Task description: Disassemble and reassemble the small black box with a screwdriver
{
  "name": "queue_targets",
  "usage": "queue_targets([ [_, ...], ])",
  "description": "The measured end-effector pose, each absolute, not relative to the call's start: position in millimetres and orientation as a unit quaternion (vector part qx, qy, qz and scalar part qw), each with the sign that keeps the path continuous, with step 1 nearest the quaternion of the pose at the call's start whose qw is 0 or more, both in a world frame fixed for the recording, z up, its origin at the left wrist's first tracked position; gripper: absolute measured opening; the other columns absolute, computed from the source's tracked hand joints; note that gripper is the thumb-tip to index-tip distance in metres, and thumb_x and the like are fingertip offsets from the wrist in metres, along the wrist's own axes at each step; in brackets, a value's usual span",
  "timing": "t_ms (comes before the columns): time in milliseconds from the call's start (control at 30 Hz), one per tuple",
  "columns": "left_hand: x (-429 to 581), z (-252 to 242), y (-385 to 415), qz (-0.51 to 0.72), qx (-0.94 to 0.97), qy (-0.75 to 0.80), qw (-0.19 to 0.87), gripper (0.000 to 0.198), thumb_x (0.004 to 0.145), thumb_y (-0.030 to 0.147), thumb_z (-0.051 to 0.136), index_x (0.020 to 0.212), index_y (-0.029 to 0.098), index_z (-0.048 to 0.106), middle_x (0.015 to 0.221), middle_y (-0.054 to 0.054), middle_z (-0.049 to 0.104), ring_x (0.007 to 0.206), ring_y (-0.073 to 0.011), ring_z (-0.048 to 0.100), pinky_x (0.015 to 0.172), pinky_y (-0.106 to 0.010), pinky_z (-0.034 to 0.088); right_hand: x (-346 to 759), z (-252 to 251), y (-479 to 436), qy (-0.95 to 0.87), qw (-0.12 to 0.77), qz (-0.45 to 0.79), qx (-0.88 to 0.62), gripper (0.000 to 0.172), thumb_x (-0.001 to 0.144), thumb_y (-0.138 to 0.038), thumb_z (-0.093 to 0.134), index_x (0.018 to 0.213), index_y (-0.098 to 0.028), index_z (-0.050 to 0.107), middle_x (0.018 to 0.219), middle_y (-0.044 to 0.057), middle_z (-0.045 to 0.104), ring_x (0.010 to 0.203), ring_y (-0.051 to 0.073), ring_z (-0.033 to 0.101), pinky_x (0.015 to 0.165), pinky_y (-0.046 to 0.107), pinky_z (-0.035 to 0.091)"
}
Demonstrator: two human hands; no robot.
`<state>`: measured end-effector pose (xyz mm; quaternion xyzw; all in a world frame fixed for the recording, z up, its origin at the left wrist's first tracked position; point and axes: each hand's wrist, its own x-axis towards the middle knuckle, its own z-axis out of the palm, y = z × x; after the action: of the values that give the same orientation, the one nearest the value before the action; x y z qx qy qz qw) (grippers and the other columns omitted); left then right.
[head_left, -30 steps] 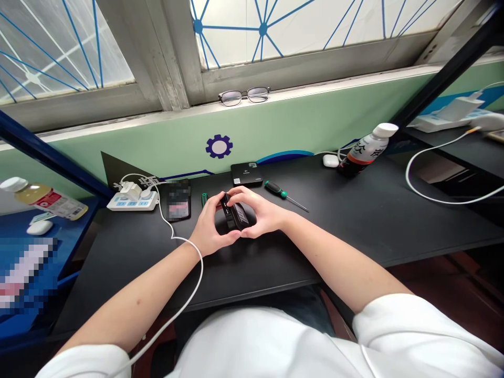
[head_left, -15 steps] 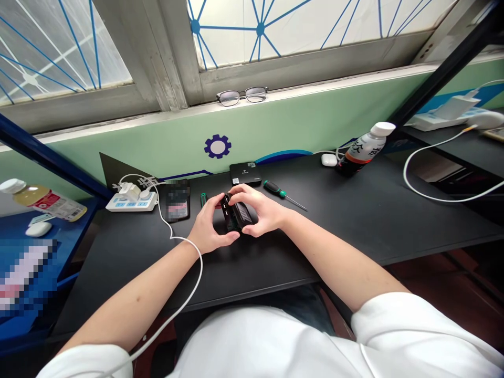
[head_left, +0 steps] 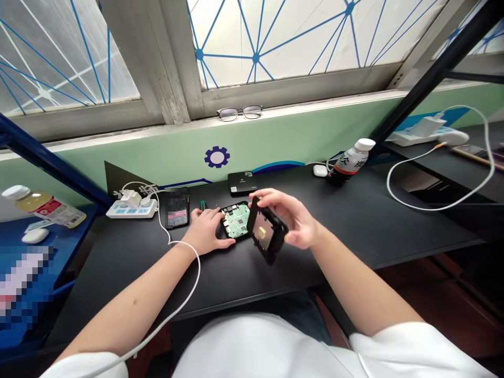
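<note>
A green circuit board (head_left: 238,220) lies face up in a shallow black casing on the desk. My left hand (head_left: 205,230) grips the left side of that casing, thumb at the near edge and fingers at the far edge. Just right of the board, my right hand (head_left: 293,216) holds the black cover (head_left: 279,239) up off the desk, tilted. The cover's inner face is turned left and shows a metal plate (head_left: 263,231) with a small yellowish pad. Beyond my left fingers a green tool handle (head_left: 202,205) pokes out, its other end hidden.
Behind the board sits a flat black box (head_left: 243,184). A phone (head_left: 178,209) and a white power strip (head_left: 132,208) lie left; a white cable (head_left: 197,273) crosses over my left forearm. To the right are an earbud case (head_left: 320,170) and a dark drink bottle (head_left: 352,161).
The cover has come away from the casing and moved right in my right hand, exposing the circuit board. My left hand stays by the casing. The screwdriver at the right is now hidden.
</note>
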<state>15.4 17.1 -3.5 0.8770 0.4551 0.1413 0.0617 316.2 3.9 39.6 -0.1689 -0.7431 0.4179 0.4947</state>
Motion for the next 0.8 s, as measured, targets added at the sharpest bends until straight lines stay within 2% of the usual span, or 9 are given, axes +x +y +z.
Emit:
queue_targets([
  [100, 17.9, -4.8, 14.7, 0.141, 0.885, 0.443, 0.032, 0.059, 0.083, 0.055, 0.084, 0.128, 0.019, 0.072, 0.150, -0.023, 0.067, 0.135, -0.0433, 0.062, 0.117, -0.068, 0.032, 324.6, 6.9, -23.8, -0.735, 0.501, 0.406, -0.210, 0.076, 0.082, -0.073, 0.080, 0.138, -0.023, 0.064, 0.156, 0.022, 0.055, 0.147, 0.039, 0.058, 0.119, 0.054, 0.051],
  [167, 19.2, -6.7, 13.6, 0.154, 0.885, 0.440, 0.017, 0.056, 0.088, 0.054, 0.079, 0.132, 0.020, 0.073, 0.150, -0.022, 0.067, 0.138, -0.0441, 0.060, 0.120, -0.071, 0.029, 334.4, -12.0, -37.1, -0.715, 0.506, 0.422, -0.233, 0.075, 0.084, -0.072, 0.078, 0.139, -0.023, 0.062, 0.155, 0.023, 0.054, 0.144, 0.038, 0.062, 0.117, 0.051, 0.054],
  [267, 20.3, -10.1, 13.6, 0.184, 0.879, 0.440, 0.013, 0.054, 0.092, 0.051, 0.074, 0.137, 0.022, 0.072, 0.149, -0.022, 0.068, 0.139, -0.0456, 0.059, 0.122, -0.075, 0.026, 349.1, -22.6, -47.8, -0.765, 0.416, 0.402, -0.283, 0.072, 0.078, -0.060, 0.087, 0.135, -0.023, 0.062, 0.156, 0.023, 0.054, 0.144, 0.039, 0.062, 0.115, 0.052, 0.057],
  [367, 20.0, -12.7, 14.9, 0.208, 0.875, 0.437, 0.021, 0.055, 0.092, 0.050, 0.072, 0.140, 0.022, 0.071, 0.149, -0.022, 0.068, 0.141, -0.0485, 0.057, 0.122, -0.079, 0.024, 354.6, -15.1, -49.5, -0.830, 0.289, 0.343, -0.330, 0.069, 0.070, -0.042, 0.091, 0.131, -0.024, 0.063, 0.159, 0.023, 0.054, 0.146, 0.041, 0.060, 0.119, 0.057, 0.053],
  [433, 19.1, -13.3, 15.8, 0.217, 0.873, 0.437, 0.023, 0.056, 0.092, 0.050, 0.072, 0.141, 0.023, 0.071, 0.150, -0.022, 0.068, 0.145, -0.0509, 0.054, 0.123, -0.082, 0.020, 351.8, -6.2, -47.1, -0.851, 0.216, 0.316, -0.359, 0.069, 0.068, -0.036, 0.090, 0.130, -0.024, 0.063, 0.163, 0.022, 0.052, 0.146, 0.042, 0.061, 0.118, 0.057, 0.054],
  [600, 16.7, -13.3, 17.6, 0.227, 0.864, 0.449, 0.022, 0.058, 0.092, 0.051, 0.069, 0.142, 0.023, 0.071, 0.149, -0.021, 0.069, 0.149, -0.0527, 0.050, 0.125, -0.084, 0.011, 338.2, 12.1, -37.6, -0.877, 0.090, 0.269, -0.389, 0.068, 0.073, -0.037, 0.087, 0.135, -0.022, 0.063, 0.168, 0.023, 0.044, 0.145, 0.042, 0.061, 0.114, 0.055, 0.058],
  [700, 15.6, -14.5, 19.4, 0.206, 0.866, 0.456, 0.021, 0.058, 0.097, 0.055, 0.063, 0.144, 0.022, 0.070, 0.151, -0.022, 0.067, 0.151, -0.0518, 0.049, 0.125, -0.084, 0.010, 336.7, 18.7, -30.5, -0.893, 0.068, 0.229, -0.382, 0.062, 0.076, -0.040, 0.088, 0.132, -0.020, 0.067, 0.164, 0.023, 0.046, 0.146, 0.043, 0.058, 0.115, 0.057, 0.056],
  [800, 15.1, -15.7, 20.8, 0.197, 0.865, 0.461, 0.026, 0.059, 0.098, 0.056, 0.062, 0.146, 0.021, 0.069, 0.154, -0.022, 0.065, 0.152, -0.0507, 0.049, 0.126, -0.083, 0.010, 335.7, 25.2, -16.8, -0.903, 0.079, 0.223, -0.359, 0.062, 0.077, -0.053, 0.091, 0.126, -0.021, 0.071, 0.151, 0.021, 0.056, 0.133, 0.040, 0.066, 0.109, 0.054, 0.059],
])
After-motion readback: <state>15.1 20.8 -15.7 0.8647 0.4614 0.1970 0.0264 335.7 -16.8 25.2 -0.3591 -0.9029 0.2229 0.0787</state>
